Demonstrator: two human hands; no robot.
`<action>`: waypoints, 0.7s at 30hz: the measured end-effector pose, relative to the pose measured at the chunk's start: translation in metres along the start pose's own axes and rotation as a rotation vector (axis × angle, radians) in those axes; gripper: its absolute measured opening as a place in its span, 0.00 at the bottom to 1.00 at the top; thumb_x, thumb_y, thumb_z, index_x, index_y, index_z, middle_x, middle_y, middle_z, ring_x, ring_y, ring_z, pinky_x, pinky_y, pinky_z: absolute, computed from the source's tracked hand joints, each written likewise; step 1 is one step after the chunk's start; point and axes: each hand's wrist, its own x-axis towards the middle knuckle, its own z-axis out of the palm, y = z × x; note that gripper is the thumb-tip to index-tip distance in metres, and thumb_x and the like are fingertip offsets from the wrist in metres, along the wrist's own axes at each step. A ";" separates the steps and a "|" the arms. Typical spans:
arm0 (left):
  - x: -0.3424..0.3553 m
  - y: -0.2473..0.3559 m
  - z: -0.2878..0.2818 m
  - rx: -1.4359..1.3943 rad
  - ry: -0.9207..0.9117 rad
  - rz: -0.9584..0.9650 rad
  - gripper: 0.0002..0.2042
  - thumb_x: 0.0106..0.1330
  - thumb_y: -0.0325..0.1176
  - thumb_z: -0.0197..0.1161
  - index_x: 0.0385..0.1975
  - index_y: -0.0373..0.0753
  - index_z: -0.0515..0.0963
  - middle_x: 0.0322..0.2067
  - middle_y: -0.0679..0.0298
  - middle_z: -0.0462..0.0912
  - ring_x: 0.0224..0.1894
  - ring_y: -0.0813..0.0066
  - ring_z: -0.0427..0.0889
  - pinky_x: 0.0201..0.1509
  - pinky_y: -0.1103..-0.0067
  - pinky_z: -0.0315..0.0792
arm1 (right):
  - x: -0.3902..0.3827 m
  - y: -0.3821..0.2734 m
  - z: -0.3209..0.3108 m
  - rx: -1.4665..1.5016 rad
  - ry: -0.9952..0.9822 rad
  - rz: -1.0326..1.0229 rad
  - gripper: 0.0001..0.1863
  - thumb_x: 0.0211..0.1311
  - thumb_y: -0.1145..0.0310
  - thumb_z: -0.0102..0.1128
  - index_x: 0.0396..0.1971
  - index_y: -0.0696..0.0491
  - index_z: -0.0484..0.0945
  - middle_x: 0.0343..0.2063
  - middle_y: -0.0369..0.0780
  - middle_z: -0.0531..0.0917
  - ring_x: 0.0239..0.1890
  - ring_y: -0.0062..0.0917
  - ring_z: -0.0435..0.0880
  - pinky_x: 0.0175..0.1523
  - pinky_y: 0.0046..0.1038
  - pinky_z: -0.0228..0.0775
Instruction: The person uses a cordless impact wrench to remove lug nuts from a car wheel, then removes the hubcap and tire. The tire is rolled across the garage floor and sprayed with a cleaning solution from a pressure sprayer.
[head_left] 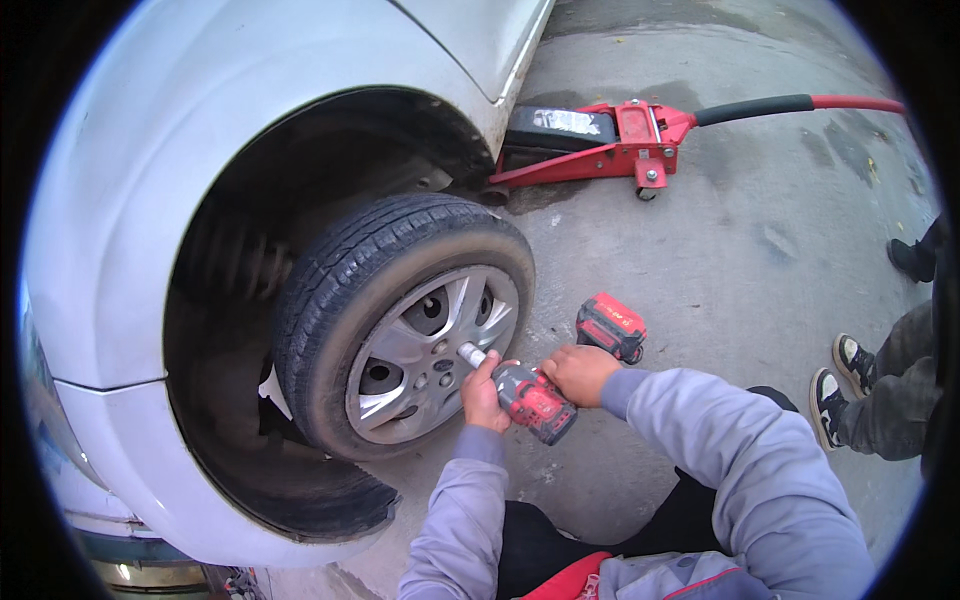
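Red battery (pixel 612 328): pale markings (pixel 620 312), too small to read.

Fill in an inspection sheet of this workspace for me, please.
Surface: grey ground, dark stains.
Job's things: wrench, its socket pointed at the wheel; contact unclear.
Clutter: indistinct bits, lower left.
Grips: left grip holds the wrench's front; right grip its handle.
Cables: nothing seen; wrench has a battery.
Surroundings: pale car, red jack reaching under its edge; other people's shoes at right.
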 end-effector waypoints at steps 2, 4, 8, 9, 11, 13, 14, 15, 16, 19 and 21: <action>-0.002 0.002 0.006 0.006 0.003 0.005 0.13 0.75 0.36 0.68 0.43 0.30 0.77 0.35 0.49 0.89 0.31 0.62 0.89 0.38 0.66 0.86 | -0.001 0.000 -0.001 -0.011 0.006 0.015 0.11 0.69 0.66 0.57 0.46 0.52 0.82 0.42 0.43 0.88 0.49 0.37 0.88 0.53 0.38 0.82; -0.006 0.001 0.011 -0.018 -0.003 -0.001 0.13 0.75 0.35 0.68 0.43 0.30 0.77 0.34 0.49 0.89 0.31 0.62 0.89 0.38 0.66 0.85 | -0.003 0.001 -0.002 -0.036 -0.017 0.024 0.11 0.69 0.66 0.57 0.47 0.52 0.82 0.42 0.43 0.88 0.49 0.37 0.88 0.54 0.37 0.82; -0.016 0.004 0.014 0.033 -0.068 0.205 0.13 0.74 0.36 0.70 0.43 0.32 0.77 0.34 0.50 0.89 0.30 0.63 0.88 0.36 0.67 0.84 | -0.004 0.000 -0.006 -0.065 -0.037 0.032 0.11 0.68 0.68 0.56 0.46 0.53 0.80 0.42 0.42 0.88 0.49 0.37 0.88 0.54 0.37 0.82; -0.013 0.008 0.014 -0.024 -0.002 0.042 0.13 0.73 0.36 0.70 0.43 0.33 0.76 0.34 0.50 0.89 0.30 0.63 0.88 0.36 0.67 0.84 | -0.004 -0.001 -0.007 -0.062 -0.044 0.036 0.11 0.68 0.68 0.57 0.46 0.53 0.80 0.42 0.42 0.88 0.48 0.37 0.88 0.54 0.37 0.82; -0.012 0.011 0.014 0.015 -0.001 -0.006 0.13 0.75 0.37 0.67 0.44 0.32 0.78 0.37 0.51 0.89 0.34 0.64 0.88 0.40 0.67 0.84 | -0.003 -0.002 -0.011 -0.060 -0.024 0.021 0.11 0.67 0.69 0.57 0.46 0.54 0.79 0.42 0.43 0.88 0.49 0.38 0.88 0.54 0.37 0.82; -0.011 0.010 0.017 0.025 -0.005 -0.018 0.13 0.77 0.38 0.65 0.46 0.34 0.78 0.39 0.52 0.88 0.35 0.64 0.88 0.41 0.67 0.83 | -0.003 -0.003 -0.015 -0.057 -0.052 0.040 0.11 0.67 0.69 0.57 0.46 0.54 0.79 0.42 0.43 0.87 0.49 0.38 0.88 0.54 0.38 0.82; -0.011 0.011 0.018 -0.004 -0.018 0.013 0.13 0.76 0.38 0.67 0.45 0.34 0.77 0.37 0.51 0.88 0.33 0.65 0.88 0.40 0.68 0.83 | -0.003 -0.003 -0.017 -0.054 -0.061 0.060 0.11 0.67 0.69 0.57 0.46 0.54 0.79 0.42 0.44 0.87 0.49 0.39 0.88 0.54 0.38 0.82; -0.012 0.010 0.019 -0.030 -0.019 0.023 0.13 0.75 0.38 0.68 0.44 0.33 0.76 0.35 0.51 0.88 0.31 0.65 0.87 0.38 0.69 0.83 | -0.004 -0.002 -0.019 -0.047 -0.050 0.052 0.11 0.66 0.70 0.58 0.46 0.54 0.79 0.42 0.44 0.87 0.50 0.40 0.87 0.55 0.39 0.82; -0.014 0.010 0.021 -0.052 -0.009 0.017 0.14 0.74 0.37 0.70 0.43 0.33 0.76 0.33 0.51 0.88 0.30 0.65 0.87 0.37 0.69 0.83 | -0.003 -0.003 -0.020 -0.055 -0.058 0.042 0.11 0.66 0.70 0.58 0.46 0.55 0.79 0.43 0.44 0.87 0.50 0.40 0.87 0.55 0.39 0.82; -0.023 0.016 0.026 -0.042 -0.018 0.048 0.14 0.74 0.38 0.69 0.43 0.34 0.76 0.33 0.52 0.88 0.31 0.65 0.87 0.38 0.70 0.83 | -0.004 -0.004 -0.023 -0.056 -0.069 0.045 0.12 0.66 0.70 0.58 0.47 0.55 0.78 0.43 0.44 0.87 0.50 0.40 0.87 0.55 0.39 0.81; -0.027 0.018 0.029 -0.030 -0.020 0.082 0.13 0.74 0.38 0.69 0.43 0.34 0.76 0.33 0.52 0.88 0.31 0.65 0.87 0.38 0.70 0.83 | -0.005 -0.006 -0.025 -0.041 -0.054 0.057 0.13 0.65 0.70 0.59 0.48 0.55 0.78 0.44 0.44 0.87 0.50 0.40 0.87 0.55 0.39 0.81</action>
